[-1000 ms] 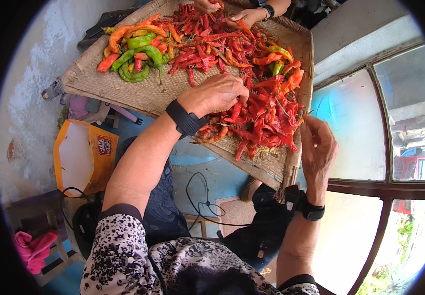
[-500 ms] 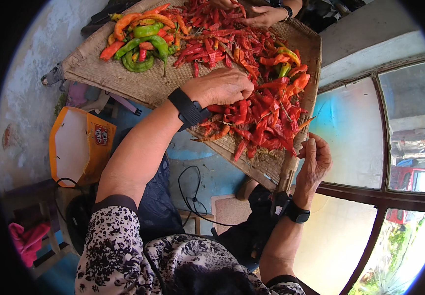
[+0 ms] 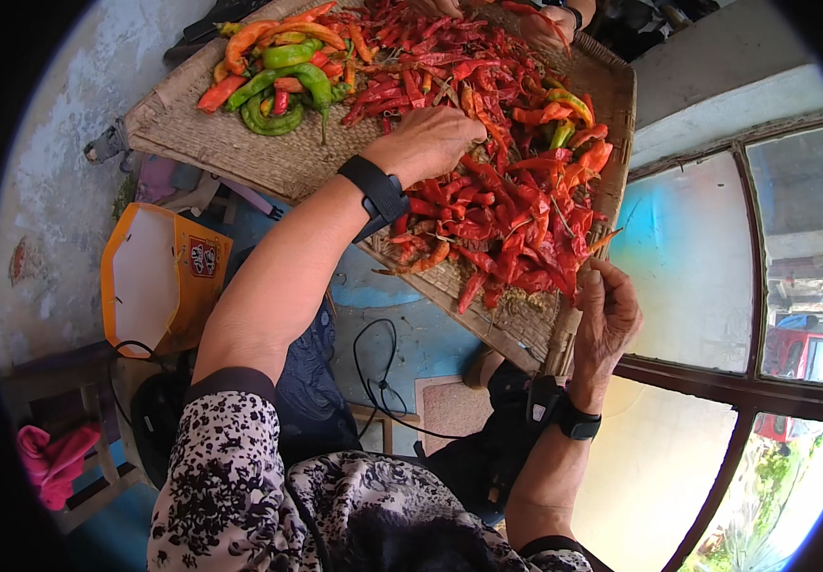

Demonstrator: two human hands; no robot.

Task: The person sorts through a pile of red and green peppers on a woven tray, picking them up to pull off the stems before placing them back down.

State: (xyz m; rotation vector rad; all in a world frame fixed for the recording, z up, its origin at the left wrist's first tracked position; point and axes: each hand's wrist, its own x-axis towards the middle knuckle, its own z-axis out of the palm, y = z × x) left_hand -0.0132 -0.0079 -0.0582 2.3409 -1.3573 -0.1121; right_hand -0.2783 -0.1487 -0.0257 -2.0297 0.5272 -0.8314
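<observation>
A woven tray (image 3: 240, 153) carries a spread of red chili peppers (image 3: 516, 214), many wrinkled. My left hand (image 3: 427, 143) reaches over its middle, fingers curled down among the red peppers; whatever they hold is hidden. At the tray's near right corner is my right hand (image 3: 609, 310), thumb and fingers drawn together beside the rim; what lies between them cannot be made out. Green peppers (image 3: 283, 91) and orange peppers (image 3: 257, 38) form a separate pile at the far left.
Another person's hand (image 3: 549, 27) works at the tray's far edge, a red pepper by its fingers. An orange and white container (image 3: 168, 276) stands at left below the tray. A black cable (image 3: 373, 381) hangs beneath. Framed window panes (image 3: 688, 276) are close on the right.
My left hand has shifted farther up the pile, away from me. My right hand stays by the corner. The other person's hands have moved apart, one toward the right.
</observation>
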